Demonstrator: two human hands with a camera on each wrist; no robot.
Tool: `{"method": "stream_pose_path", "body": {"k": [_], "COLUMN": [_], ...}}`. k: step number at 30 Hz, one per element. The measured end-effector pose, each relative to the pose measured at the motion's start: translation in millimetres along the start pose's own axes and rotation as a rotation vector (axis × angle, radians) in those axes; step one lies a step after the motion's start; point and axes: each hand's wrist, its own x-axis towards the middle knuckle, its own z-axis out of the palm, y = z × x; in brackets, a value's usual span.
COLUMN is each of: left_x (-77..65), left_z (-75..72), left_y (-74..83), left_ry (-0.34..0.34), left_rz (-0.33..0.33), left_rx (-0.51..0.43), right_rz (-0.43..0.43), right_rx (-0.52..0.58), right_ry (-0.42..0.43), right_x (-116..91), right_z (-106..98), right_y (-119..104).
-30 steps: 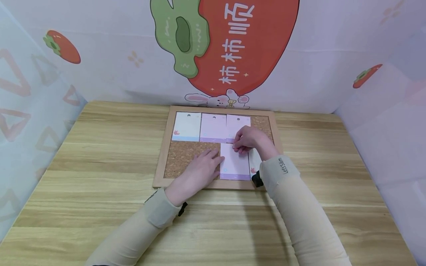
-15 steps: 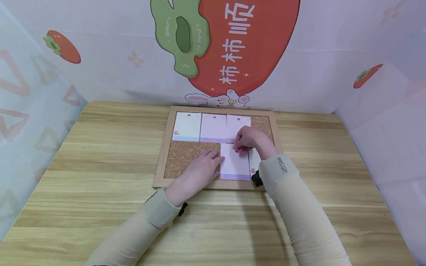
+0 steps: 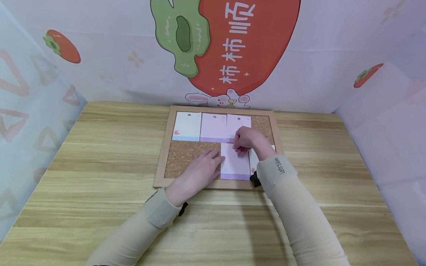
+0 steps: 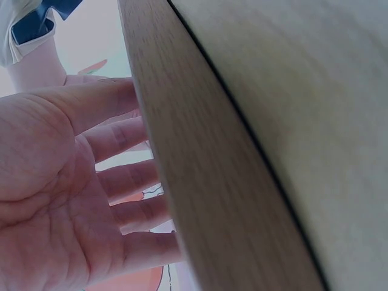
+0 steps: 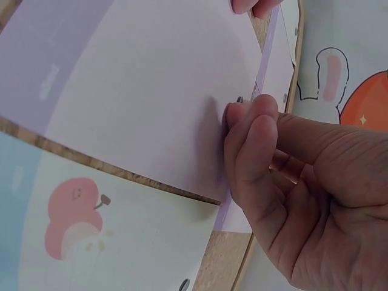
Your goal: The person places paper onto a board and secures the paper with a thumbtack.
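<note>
A lilac paper sheet point(image 3: 234, 164) lies in the lower row of a wood-framed cork board point(image 3: 186, 155). My right hand point(image 3: 250, 139) is at its top edge, finger and thumb pinching a small thumbtack point(image 5: 240, 99), mostly hidden by the fingertips in the right wrist view. My left hand point(image 3: 199, 168) rests on the cork with its fingers extended, fingertips at the sheet's left edge. Beside that sheet on the right, a white sheet point(image 5: 133, 224) with a pink cartoon figure is partly covered by my right arm in the head view.
Along the board's upper row hang a white sheet point(image 3: 186, 127) and two lilac sheets point(image 3: 213, 128), each with a dark tack at the top. The board lies on a wooden table point(image 3: 110, 147) near a printed backdrop point(image 3: 116, 74).
My right wrist has shifted slightly left, showing more of the white sheet behind it. The fingers stay at the top of the lilac sheet, and my left hand has not moved.
</note>
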Motion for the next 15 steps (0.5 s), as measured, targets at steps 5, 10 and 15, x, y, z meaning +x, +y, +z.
{"method": "stream_pose_path", "body": {"k": [5,10,15], "left_x": [0.2,0.2,-1.4], "left_z": [-0.1,0.2,0.8], "left_y": [0.2,0.1,-1.8], "left_ry": [-0.005,-0.005,0.009], "left_rz": [0.0,0.0,0.005], "left_rx": [0.003,-0.003,-0.015], "right_rz": [-0.056,-0.134,-0.233], "right_rx": [0.05,0.18,0.215], "right_ry": [-0.006,0.042,0.19], "right_x": [-1,-11,-28], "right_z": [-1,-13,-23], "right_y": [8,28,43]}}
